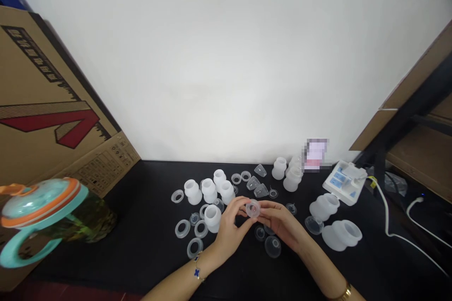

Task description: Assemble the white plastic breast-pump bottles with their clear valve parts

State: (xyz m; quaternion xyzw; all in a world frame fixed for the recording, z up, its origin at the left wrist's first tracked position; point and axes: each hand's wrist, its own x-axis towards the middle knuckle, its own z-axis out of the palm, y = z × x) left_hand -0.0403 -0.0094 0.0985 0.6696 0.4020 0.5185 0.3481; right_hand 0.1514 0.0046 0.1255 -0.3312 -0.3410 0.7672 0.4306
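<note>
Between my two hands is a small translucent round piece, its open ring end facing me. My left hand grips it from the left with thumb and fingers. From the right, the fingers of my right hand pinch its other side. A white bottle-shaped part stands just left of my left hand, with several more behind it. Clear rings, one of them a wide ring, lie to the left. Below my right hand lies a clear dome cap, partly near other small caps hidden by the hand.
Clear cone-shaped cups lie behind my hands. White bottle parts stand near the wall, larger ones at right. A white box with cable sits at back right. A tea jug and a cardboard box occupy the left.
</note>
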